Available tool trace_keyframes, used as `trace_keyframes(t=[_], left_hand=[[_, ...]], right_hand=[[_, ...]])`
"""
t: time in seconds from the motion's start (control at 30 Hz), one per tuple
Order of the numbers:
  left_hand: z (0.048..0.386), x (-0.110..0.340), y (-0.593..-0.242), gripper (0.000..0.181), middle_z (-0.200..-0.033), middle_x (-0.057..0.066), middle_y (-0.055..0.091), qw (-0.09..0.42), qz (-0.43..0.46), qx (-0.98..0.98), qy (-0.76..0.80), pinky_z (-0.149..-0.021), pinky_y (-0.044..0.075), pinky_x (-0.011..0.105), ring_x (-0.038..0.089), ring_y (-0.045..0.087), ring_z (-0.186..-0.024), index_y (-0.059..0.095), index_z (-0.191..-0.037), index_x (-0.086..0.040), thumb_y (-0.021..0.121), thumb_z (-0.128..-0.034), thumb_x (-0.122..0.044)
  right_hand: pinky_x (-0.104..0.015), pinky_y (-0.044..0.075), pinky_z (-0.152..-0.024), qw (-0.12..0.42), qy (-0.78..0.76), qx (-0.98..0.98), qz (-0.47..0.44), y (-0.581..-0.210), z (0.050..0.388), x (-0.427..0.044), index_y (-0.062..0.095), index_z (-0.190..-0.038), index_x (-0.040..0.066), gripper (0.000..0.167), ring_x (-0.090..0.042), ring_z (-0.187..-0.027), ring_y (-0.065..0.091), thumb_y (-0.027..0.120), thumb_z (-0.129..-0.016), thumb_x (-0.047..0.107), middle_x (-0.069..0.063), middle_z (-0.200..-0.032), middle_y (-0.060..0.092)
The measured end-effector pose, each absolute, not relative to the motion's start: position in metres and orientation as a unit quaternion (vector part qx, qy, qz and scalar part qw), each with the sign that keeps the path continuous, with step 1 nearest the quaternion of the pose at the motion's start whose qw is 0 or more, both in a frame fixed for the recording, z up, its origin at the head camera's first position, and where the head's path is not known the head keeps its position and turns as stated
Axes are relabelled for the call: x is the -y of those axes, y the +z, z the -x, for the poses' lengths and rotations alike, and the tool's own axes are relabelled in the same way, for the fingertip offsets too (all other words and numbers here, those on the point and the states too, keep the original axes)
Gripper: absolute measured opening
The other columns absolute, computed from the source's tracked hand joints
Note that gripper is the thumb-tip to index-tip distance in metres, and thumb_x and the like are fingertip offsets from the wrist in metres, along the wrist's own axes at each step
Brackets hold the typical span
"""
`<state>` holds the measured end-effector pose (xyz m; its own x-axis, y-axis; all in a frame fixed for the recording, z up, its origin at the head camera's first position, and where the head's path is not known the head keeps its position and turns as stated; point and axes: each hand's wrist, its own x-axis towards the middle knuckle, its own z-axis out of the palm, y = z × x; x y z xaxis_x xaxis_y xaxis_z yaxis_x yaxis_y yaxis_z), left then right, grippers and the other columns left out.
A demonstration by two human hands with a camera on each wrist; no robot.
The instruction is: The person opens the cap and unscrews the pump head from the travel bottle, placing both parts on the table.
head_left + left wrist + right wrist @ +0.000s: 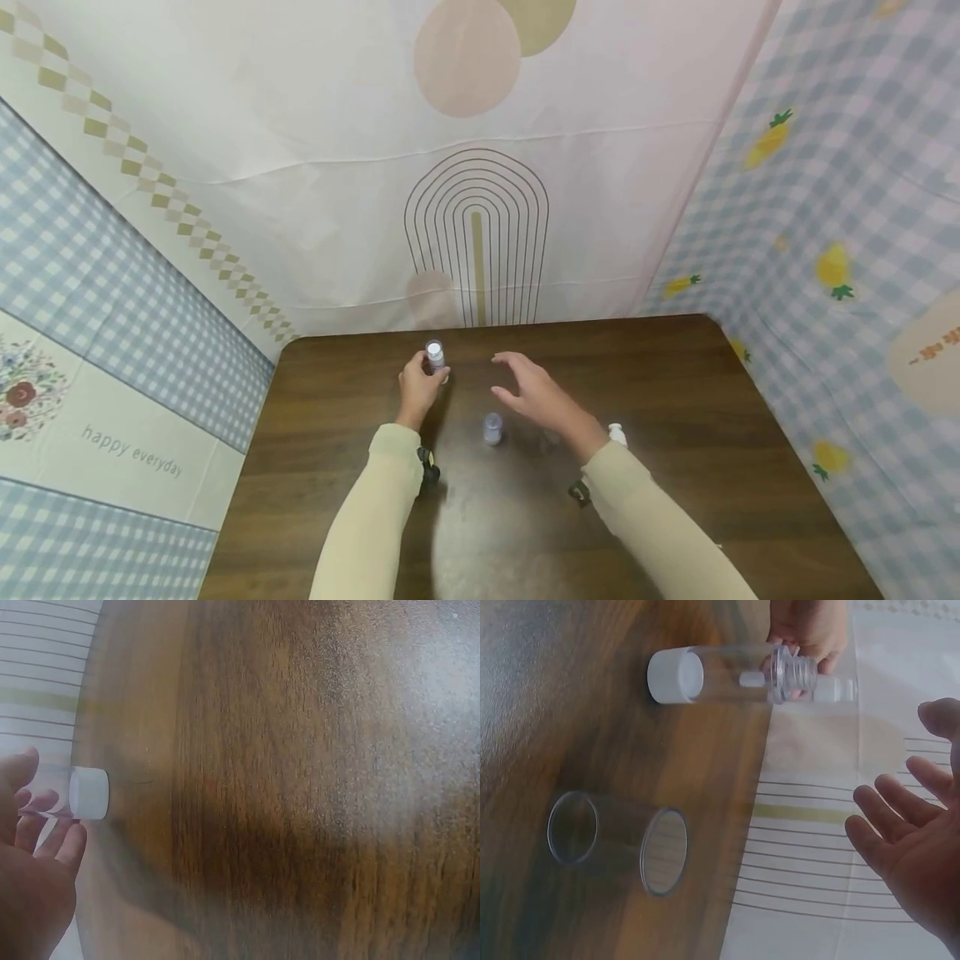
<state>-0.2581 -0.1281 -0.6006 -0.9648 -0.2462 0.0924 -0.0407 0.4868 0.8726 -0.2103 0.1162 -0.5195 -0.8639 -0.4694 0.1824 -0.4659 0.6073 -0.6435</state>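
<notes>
My left hand (420, 387) grips a small clear bottle (435, 357) with a white part near the table's back edge. In the left wrist view, the fingers of the left hand (37, 847) lie round the clear body, above its white end (90, 793). The right hand (534, 393) hangs over the table with fingers spread, holding nothing; in the right wrist view the same hand (922, 832) shows an open palm. Between and below the hands stands a second clear bottle (492, 428); up close this bottle (735, 673) has a white base and a threaded neck.
A clear, empty cup-like piece (619, 836) stands beside the second bottle. Partly behind the right forearm is a small white piece (617, 433). The brown wooden table (315, 500) meets a printed cloth (345, 250) at its back edge; checked cloth (840, 358) hangs at the right.
</notes>
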Motion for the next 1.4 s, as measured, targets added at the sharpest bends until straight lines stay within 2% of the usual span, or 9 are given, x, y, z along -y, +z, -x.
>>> trace_keyframes(t=[0.23, 0.43, 0.7, 0.93, 1.1, 1.3, 1.4], left_hand=[[0.254, 0.131, -0.594, 0.04, -0.111, 0.024, 0.075, 0.117, -0.077, 0.865, -0.483, -0.095, 0.056, 0.052, 0.04, 0.071, -0.105, 0.068, -0.117, 0.004, 0.085, -0.0845, -0.011], [0.243, 0.13, -0.582, 0.038, -0.107, 0.024, 0.075, 0.14, -0.022, 0.869, -0.474, -0.09, 0.058, 0.052, 0.04, 0.072, -0.1, 0.068, -0.114, 0.005, 0.086, -0.0834, -0.011], [0.218, 0.129, -0.574, 0.038, -0.103, 0.022, 0.076, 0.146, 0.013, 0.873, -0.465, -0.086, 0.06, 0.05, 0.038, 0.072, -0.095, 0.068, -0.111, 0.003, 0.087, -0.0817, -0.011], [0.184, 0.123, -0.576, 0.037, -0.103, 0.024, 0.076, 0.147, 0.03, 0.857, -0.493, -0.084, 0.064, 0.044, 0.037, 0.076, -0.095, 0.068, -0.109, 0.005, 0.087, -0.0797, -0.006], [0.16, 0.115, -0.579, 0.04, -0.104, 0.025, 0.076, 0.15, 0.054, 0.856, -0.491, -0.083, 0.064, 0.042, 0.038, 0.076, -0.095, 0.068, -0.111, 0.006, 0.088, -0.0779, -0.004], [0.133, 0.103, -0.59, 0.04, -0.102, 0.021, 0.077, 0.153, 0.081, 0.861, -0.478, -0.083, 0.064, 0.042, 0.034, 0.077, -0.093, 0.07, -0.11, 0.003, 0.09, -0.0766, -0.007], [0.122, 0.094, -0.596, 0.04, -0.101, 0.018, 0.077, 0.154, 0.097, 0.863, -0.47, -0.083, 0.064, 0.042, 0.031, 0.076, -0.092, 0.071, -0.109, 0.001, 0.09, -0.0758, -0.007]], right_hand=[[-0.048, 0.046, -0.116, 0.024, -0.35, -0.898, 0.267, -0.521, 0.214, -0.101, 0.05, -0.144, 0.003, 0.054, -0.032, -0.14, 0.052, 0.07, -0.099, 0.023, -0.016, -0.147, 0.056], [-0.046, 0.044, -0.117, 0.019, -0.354, -0.892, 0.279, -0.518, 0.215, -0.093, 0.048, -0.147, 0.003, 0.057, -0.031, -0.141, 0.051, 0.071, -0.098, 0.021, -0.015, -0.148, 0.055], [-0.047, 0.046, -0.115, -0.009, -0.339, -0.898, 0.282, -0.52, 0.208, -0.101, 0.05, -0.145, 0.002, 0.055, -0.031, -0.139, 0.053, 0.072, -0.097, 0.019, -0.014, -0.147, 0.056], [-0.048, 0.048, -0.114, -0.042, -0.354, -0.89, 0.286, -0.521, 0.186, -0.12, 0.05, -0.146, 0.004, 0.058, -0.03, -0.138, 0.054, 0.074, -0.096, 0.018, -0.014, -0.148, 0.056], [-0.045, 0.054, -0.105, -0.084, -0.358, -0.886, 0.282, -0.527, 0.165, -0.136, 0.053, -0.142, 0.004, 0.058, -0.028, -0.126, 0.061, 0.079, -0.091, 0.013, -0.014, -0.139, 0.06], [-0.039, 0.061, -0.087, -0.151, -0.384, -0.859, 0.303, -0.54, 0.137, -0.144, 0.06, -0.124, -0.001, 0.047, -0.025, -0.106, 0.066, 0.082, -0.084, 0.004, -0.013, -0.118, 0.066], [-0.038, 0.063, -0.082, -0.168, -0.389, -0.848, 0.318, -0.546, 0.125, -0.142, 0.061, -0.12, -0.002, 0.046, -0.024, -0.101, 0.066, 0.084, -0.08, 0.003, -0.012, -0.113, 0.066]])
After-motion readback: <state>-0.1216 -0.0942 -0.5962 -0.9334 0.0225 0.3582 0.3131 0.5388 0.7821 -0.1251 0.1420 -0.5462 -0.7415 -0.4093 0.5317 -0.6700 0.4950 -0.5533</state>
